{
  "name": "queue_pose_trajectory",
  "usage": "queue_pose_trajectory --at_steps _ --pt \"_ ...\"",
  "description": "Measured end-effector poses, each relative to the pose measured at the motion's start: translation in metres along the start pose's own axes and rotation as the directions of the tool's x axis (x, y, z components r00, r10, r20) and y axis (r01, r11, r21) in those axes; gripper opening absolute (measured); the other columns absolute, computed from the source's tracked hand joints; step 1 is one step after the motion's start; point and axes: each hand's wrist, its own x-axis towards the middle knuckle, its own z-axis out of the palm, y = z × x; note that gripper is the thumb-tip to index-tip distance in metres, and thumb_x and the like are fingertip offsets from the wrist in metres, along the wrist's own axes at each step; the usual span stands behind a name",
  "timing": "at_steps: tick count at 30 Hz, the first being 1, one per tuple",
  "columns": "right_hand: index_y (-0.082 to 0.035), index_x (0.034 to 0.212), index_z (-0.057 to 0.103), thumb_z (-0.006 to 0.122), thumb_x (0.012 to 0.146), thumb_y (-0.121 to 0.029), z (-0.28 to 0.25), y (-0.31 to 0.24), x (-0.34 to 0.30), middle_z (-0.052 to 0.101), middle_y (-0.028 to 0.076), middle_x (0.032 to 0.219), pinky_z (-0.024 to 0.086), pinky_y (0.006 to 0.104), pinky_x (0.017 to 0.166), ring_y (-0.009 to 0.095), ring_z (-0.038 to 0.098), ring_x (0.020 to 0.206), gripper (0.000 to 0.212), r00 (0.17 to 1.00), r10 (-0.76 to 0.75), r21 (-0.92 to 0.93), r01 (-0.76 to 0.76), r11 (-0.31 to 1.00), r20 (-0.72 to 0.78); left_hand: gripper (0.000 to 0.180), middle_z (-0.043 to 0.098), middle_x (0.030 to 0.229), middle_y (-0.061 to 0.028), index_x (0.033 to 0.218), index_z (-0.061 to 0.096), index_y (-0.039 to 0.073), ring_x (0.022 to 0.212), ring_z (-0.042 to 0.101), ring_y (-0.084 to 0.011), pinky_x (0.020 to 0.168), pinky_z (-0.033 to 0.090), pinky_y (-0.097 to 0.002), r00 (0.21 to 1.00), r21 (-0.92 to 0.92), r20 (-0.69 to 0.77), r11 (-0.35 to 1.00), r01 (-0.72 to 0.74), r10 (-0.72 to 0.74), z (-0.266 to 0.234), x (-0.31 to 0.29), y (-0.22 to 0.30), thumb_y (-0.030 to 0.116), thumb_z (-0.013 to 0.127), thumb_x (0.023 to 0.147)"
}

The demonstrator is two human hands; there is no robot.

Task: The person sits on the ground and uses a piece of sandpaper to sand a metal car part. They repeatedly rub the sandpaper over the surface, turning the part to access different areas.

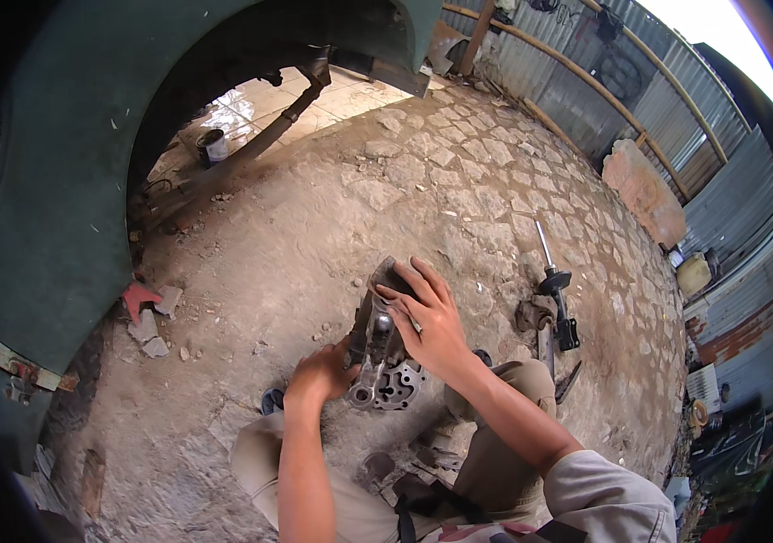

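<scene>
In front of my knees stands a grey metal casting [397, 387] with a holed flange face at its lower end. A shiny arm with a round eye [362, 395] runs along its near side. My left hand [321, 373] is closed on the casting's lower left side, its fingertips partly hidden behind it. From the upper right, my right hand [424, 312] lies over the top end, fingers bent onto the darker rounded part [383, 274]. Right of this hand, a black shock absorber [557, 283] with a bright rod lies on the ground, beside a rusty metal part [533, 315].
A green vehicle body [61, 172] with a bare wheel arch fills the left. Near it are a red stand-like piece [139, 297] and broken blocks [147, 333]. A can [213, 145] stands beyond the arch. Corrugated metal sheets [577, 54] line the far right over stone paving.
</scene>
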Motion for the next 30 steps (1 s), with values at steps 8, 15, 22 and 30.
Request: queue_pose_trajectory --at_steps 8,15,22,30 --pt "-0.015 0.123 0.072 0.065 0.097 -0.020 0.005 0.001 0.002 0.058 0.008 0.145 0.033 0.0550 0.115 0.033 0.044 0.142 0.028 0.999 -0.039 0.000 0.039 0.999 -0.010 0.069 0.057 0.143 -0.0160 0.157 0.038 0.017 0.129 0.058 -0.0348 0.107 0.045 -0.0477 0.999 -0.029 0.036 0.999 0.017 -0.016 0.003 -0.002 0.001 0.044 0.060 0.097" --pt "-0.013 0.123 0.072 0.065 0.096 -0.019 0.008 0.003 0.006 0.063 0.009 0.138 0.033 0.0553 0.114 0.033 0.047 0.139 0.029 0.999 -0.028 0.035 0.029 0.999 -0.022 0.064 0.059 0.140 -0.0173 0.154 0.040 0.013 0.126 0.059 -0.0360 0.105 0.047 -0.0470 0.999 0.000 0.028 1.000 -0.020 0.020 0.005 -0.001 0.001 0.041 0.058 0.099" --pt "-0.012 0.123 0.071 0.064 0.097 -0.018 0.005 0.006 0.010 0.065 0.008 0.135 0.033 0.0559 0.114 0.029 0.053 0.134 0.028 0.999 -0.028 0.049 0.027 0.998 0.016 0.064 0.059 0.137 -0.0175 0.154 0.040 0.012 0.124 0.060 -0.0358 0.104 0.048 -0.0463 1.000 0.012 0.007 1.000 -0.028 0.028 -0.001 -0.004 0.007 0.040 0.057 0.099" --pt "-0.012 0.123 0.071 0.063 0.098 -0.019 0.005 0.008 0.015 0.065 0.008 0.134 0.033 0.0557 0.114 0.027 0.054 0.134 0.027 1.000 -0.027 0.039 0.026 0.999 0.003 0.065 0.058 0.140 -0.0188 0.155 0.039 0.015 0.125 0.059 -0.0357 0.106 0.047 -0.0462 1.000 -0.016 0.024 1.000 -0.009 0.010 0.004 0.002 0.009 0.039 0.058 0.098"
